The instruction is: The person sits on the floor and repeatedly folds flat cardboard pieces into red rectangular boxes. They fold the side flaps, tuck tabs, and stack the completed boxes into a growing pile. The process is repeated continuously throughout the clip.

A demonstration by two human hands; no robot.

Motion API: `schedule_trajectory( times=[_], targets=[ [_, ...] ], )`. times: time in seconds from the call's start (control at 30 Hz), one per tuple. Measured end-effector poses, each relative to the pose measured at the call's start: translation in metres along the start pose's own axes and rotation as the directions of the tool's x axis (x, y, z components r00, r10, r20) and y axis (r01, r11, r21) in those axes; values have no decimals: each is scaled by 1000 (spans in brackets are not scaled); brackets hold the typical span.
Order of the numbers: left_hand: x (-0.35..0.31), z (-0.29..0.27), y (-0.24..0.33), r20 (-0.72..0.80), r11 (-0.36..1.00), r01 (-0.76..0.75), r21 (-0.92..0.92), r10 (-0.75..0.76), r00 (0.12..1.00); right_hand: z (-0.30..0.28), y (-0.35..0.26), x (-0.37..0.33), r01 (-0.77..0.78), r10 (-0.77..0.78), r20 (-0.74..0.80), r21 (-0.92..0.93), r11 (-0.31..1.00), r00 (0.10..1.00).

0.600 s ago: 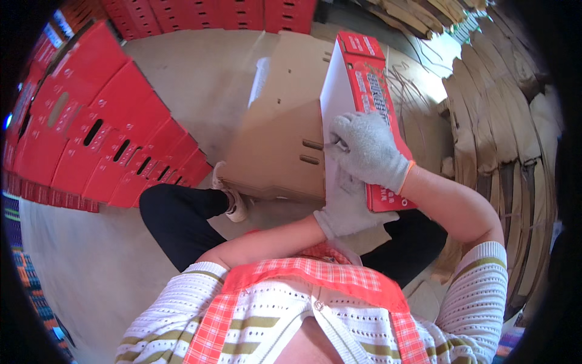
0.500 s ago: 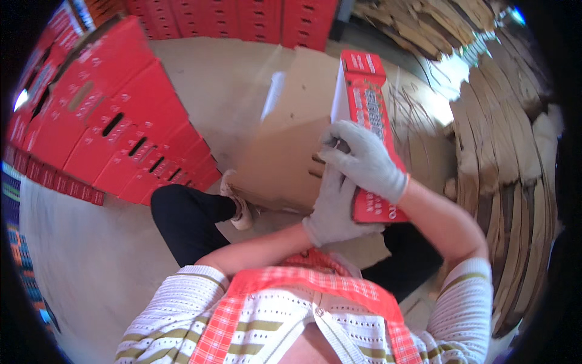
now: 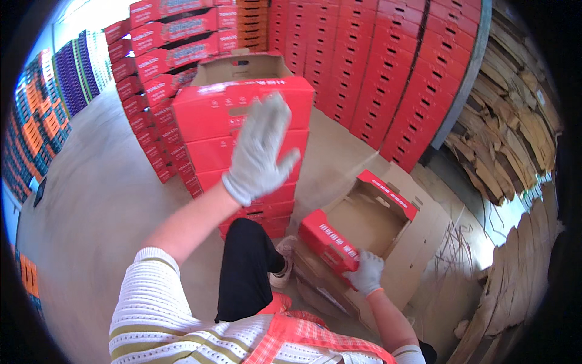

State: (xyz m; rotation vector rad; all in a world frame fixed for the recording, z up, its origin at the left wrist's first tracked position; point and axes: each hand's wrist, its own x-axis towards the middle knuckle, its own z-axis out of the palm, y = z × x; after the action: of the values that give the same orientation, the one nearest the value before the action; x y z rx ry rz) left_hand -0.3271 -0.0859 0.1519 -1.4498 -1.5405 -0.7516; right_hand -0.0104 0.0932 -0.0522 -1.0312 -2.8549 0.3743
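Observation:
My left hand (image 3: 259, 148), in a pale grey work glove, is raised with its fingers stretched out and holds nothing. It is in front of a stack of red cardboard boxes, nearest the top box (image 3: 203, 109), which is open at the top; whether it touches the box I cannot tell. My right hand (image 3: 366, 273), gloved the same way, grips the near right corner of another red cardboard tray box (image 3: 324, 236). That box lies low with its open side up, showing a bare brown inside. Beneath it are flat brown cardboard sheets (image 3: 431, 233).
Tall stacks of red boxes (image 3: 370, 67) line the back, and more (image 3: 176, 54) stand behind the near stack. Bundles of flat brown cardboard (image 3: 515, 121) are piled at the right. Colourful crates (image 3: 36, 127) stand far left. Thin straps (image 3: 458, 252) lie on the floor.
The view has turned left and up. Both hands were together at the tilted red box; now the box lies open side up, my left hand has come away toward the stack, and my right holds its corner.

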Motion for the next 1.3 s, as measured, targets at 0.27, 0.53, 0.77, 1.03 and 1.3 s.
schedule_trajectory(
  times=[0.27, 0.53, 0.77, 1.03, 1.3],
  targets=[
    [40, -23, -70, 322, 882, 56, 468, -229, 919, -230, -43, 33, 266, -56, -272, 843, 468, 961],
    [43, -16, -72, 104, 937, 34, 348, -74, 992, -373, -208, 130, 713, -632, -346, 454, 534, 693],
    [39, -25, -78, 3, 990, 8, 142, -9, 1000, -373, -328, 246, 888, -890, -169, -121, 445, 423],
    [5, -57, -4, -69, 878, -393, -274, 390, 918, -335, -316, 266, 795, -840, -305, -293, 532, 449],
    [-61, 106, 148, 484, 559, -81, -825, 774, 408, -238, -261, 210, 691, -718, -683, -455, 562, 134]
  ],
)
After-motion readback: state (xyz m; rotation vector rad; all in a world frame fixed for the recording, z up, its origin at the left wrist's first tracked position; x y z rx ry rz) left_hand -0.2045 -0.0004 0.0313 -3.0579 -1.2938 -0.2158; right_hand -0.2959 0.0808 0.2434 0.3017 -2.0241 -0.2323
